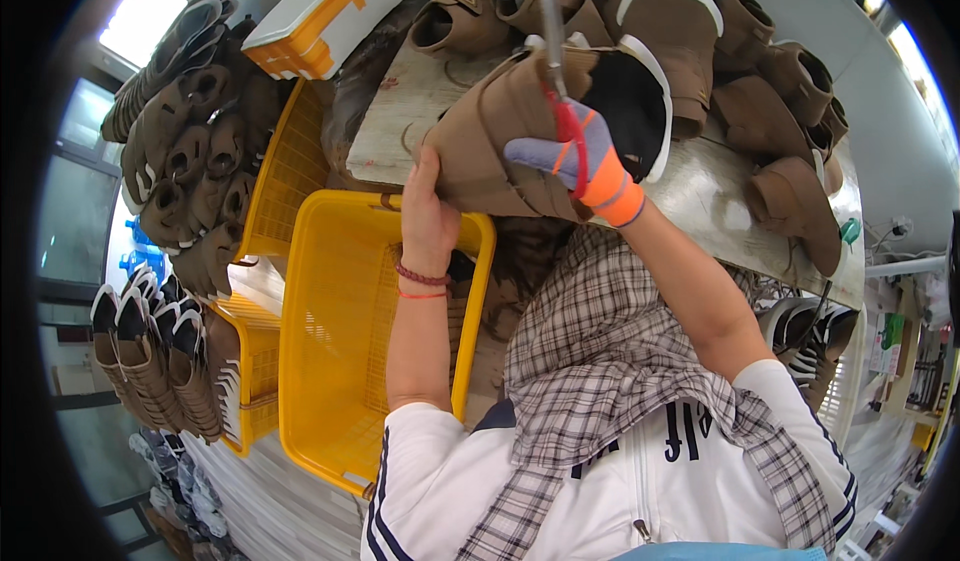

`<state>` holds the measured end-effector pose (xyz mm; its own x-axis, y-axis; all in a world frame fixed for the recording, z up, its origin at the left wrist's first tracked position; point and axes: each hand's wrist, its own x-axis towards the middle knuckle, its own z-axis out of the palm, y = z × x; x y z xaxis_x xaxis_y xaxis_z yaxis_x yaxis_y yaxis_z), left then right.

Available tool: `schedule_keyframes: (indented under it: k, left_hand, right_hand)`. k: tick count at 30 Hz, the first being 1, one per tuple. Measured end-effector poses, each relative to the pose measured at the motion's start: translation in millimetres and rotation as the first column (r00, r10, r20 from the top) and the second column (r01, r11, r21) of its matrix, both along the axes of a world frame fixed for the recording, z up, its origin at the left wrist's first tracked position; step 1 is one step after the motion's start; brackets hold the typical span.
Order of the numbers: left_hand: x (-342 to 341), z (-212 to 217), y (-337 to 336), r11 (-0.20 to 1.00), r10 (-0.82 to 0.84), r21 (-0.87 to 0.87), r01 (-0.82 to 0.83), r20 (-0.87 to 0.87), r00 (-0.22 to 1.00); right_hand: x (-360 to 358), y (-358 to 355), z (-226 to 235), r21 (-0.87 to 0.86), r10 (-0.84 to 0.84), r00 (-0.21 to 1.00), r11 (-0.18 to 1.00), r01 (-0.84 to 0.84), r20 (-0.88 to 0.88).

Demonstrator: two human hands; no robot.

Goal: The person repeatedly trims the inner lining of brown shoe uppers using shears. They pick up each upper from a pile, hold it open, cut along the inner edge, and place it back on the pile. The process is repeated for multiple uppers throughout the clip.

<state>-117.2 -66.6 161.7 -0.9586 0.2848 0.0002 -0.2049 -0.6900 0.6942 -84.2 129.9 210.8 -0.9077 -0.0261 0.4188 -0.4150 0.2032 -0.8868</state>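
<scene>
My bare left hand (430, 216) grips the near left edge of a brown shoe upper (490, 141), which is tilted over the table's front edge. This upper has strap-like layers; a black inside with a white rim (655, 111) shows just to its right. My right hand (590, 166), in a grey and orange glove, is closed around a red-handled metal tool (553, 36) whose metal part points up and away over the upper. Motion blurs the tool, so its exact kind is unclear. The gloved fingers lie against the upper's right side.
More brown shoe uppers (690, 51) crowd the back and right of the table (385, 126). A yellow basket (335, 261) stands below my left forearm. Uppers hang on yellow crates (290, 151) at the left. A white and orange box (335, 11) sits at the back left.
</scene>
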Motion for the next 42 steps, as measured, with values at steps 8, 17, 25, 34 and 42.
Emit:
schedule_keyframes:
  k: [8,17,25,34,42]
  left_hand:
    - [-49.1,-56.5,-6.3,0.997,0.058,-0.053,-0.059,-0.027,0.998]
    - [-134.2,-69.7,-84.2,0.965,0.0,-0.264,0.004,0.016,1.0]
    - [-84.5,-51.9,-72.2,0.58,0.426,-0.646,-0.497,-0.28,0.861]
    - [121.7,-65.8,76.4,0.772,-0.519,-0.21,0.6,0.338,0.785]
    - [131.6,-97.3,85.1,0.594,-0.802,0.55,0.587,0.456,0.385]
  right_hand:
    - [1.7,8.4,-28.0,0.118,-0.226,0.966,0.97,0.211,0.129]
    - [104.7,247.9,14.4,0.296,-0.842,0.418,0.325,0.898,-0.342]
    - [187.4,313.0,-5.7,0.673,-0.912,0.404,0.344,0.655,0.073]
    - [221.7,159.6,6.6,0.217,-0.755,0.652,0.651,0.728,0.078]
    - [234.2,62.9,-32.7,0.575,-0.372,0.928,0.76,0.302,0.003]
